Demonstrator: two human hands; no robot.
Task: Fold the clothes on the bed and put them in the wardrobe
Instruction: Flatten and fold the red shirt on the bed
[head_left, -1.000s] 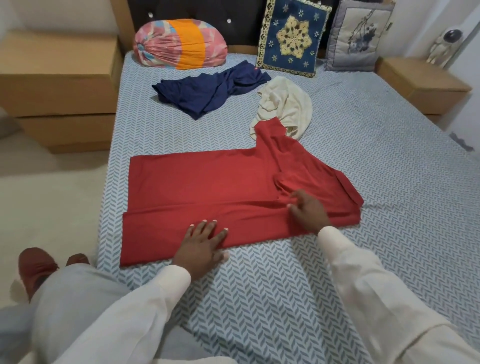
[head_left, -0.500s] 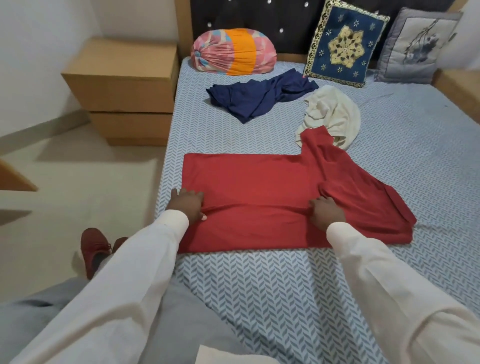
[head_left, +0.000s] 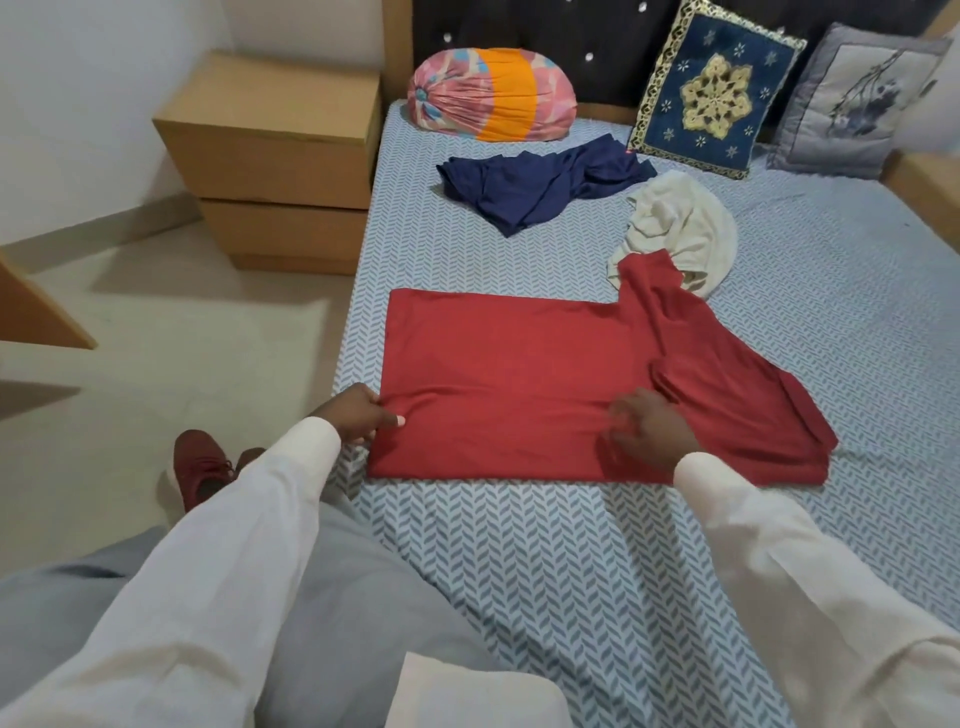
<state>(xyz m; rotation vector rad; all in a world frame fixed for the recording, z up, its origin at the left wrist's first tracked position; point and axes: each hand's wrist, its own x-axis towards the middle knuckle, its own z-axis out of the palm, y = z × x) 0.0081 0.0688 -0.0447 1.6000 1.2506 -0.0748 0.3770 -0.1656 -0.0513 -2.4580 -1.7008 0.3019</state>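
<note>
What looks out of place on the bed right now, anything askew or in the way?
The red shirt's far sleeve lies on top of the crumpled cream garment, so the two overlap. The navy garment is still bunched up near the pillows. Nothing looks spilled or damaged.

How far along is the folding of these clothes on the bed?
Early. Done: the red shirt lies flat with its near side already folded in. In hand: the left hand pinches its hem end while the right hand presses near the sleeve. Left: finishing that shirt, then the crumpled navy garment and cream garment. No wardrobe is in view, and nothing looks put away.
</note>
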